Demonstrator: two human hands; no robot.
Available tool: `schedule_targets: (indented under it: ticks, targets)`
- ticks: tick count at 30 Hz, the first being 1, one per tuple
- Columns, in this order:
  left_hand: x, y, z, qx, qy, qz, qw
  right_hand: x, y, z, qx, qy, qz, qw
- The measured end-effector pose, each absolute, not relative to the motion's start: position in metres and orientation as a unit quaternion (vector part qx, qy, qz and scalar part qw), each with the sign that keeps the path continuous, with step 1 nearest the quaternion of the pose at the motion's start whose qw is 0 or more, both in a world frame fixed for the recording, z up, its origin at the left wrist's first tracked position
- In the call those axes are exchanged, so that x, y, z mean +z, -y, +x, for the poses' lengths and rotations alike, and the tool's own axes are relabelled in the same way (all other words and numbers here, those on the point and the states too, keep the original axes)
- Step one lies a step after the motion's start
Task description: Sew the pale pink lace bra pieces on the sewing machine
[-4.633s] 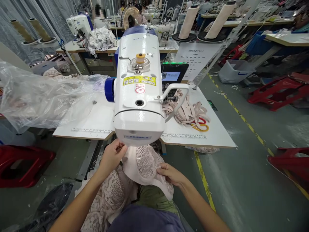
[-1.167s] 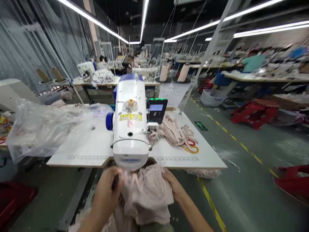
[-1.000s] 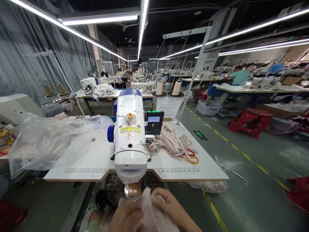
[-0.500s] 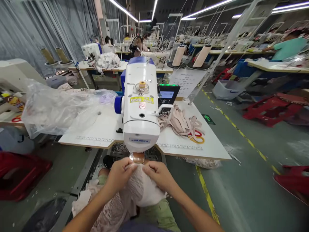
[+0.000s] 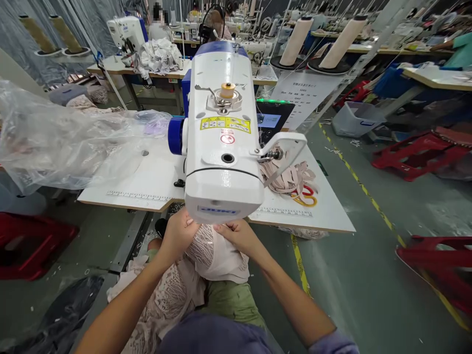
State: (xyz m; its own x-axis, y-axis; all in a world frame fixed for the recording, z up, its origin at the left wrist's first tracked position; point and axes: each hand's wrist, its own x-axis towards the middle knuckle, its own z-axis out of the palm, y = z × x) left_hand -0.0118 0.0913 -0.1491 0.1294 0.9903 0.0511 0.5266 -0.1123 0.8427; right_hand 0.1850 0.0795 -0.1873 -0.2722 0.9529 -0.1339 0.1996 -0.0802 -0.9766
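Both my hands are under the front of a white sewing machine (image 5: 223,162). My left hand (image 5: 179,231) pinches the upper left edge of a pale pink lace bra (image 5: 217,253). On the other side, my right hand (image 5: 239,237) is closed on its upper right edge. The bra hangs down over my lap, one rounded lace part facing me. The machine's head hides the needle area and the bra's top edge. More lace pieces (image 5: 171,290) lie heaped on my left thigh.
Beige straps (image 5: 291,172) and scissors with red and yellow handles (image 5: 305,196) lie on the right of the table (image 5: 125,182). A clear plastic bag (image 5: 73,147) covers its left side. Thread cones (image 5: 297,42) stand behind. Red stools (image 5: 424,152) are on the floor.
My view has moved closer to the machine and tilted down. The hands, still gripping the bra, now sit tucked beneath the machine head, which covers the metal plate seen before.
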Motion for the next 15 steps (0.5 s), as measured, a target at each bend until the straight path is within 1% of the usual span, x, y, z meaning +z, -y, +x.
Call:
schedule_targets:
  ticks: [5,10,15]
  targets:
    - [-0.153,-0.093,-0.014,0.331,-0.575,0.668,0.336,-0.19,-0.084,0.188,0.547,0.585,-0.498,0.332]
    - [-0.153,-0.091,-0.015,0.322,-0.581,0.67,0.331,-0.195,-0.083,0.188,0.553,0.573,-0.492,0.352]
    - [-0.156,-0.084,-0.026,0.305,-0.609,0.635,0.364,-0.203,-0.076,0.189,0.578,0.552,-0.489,0.35]
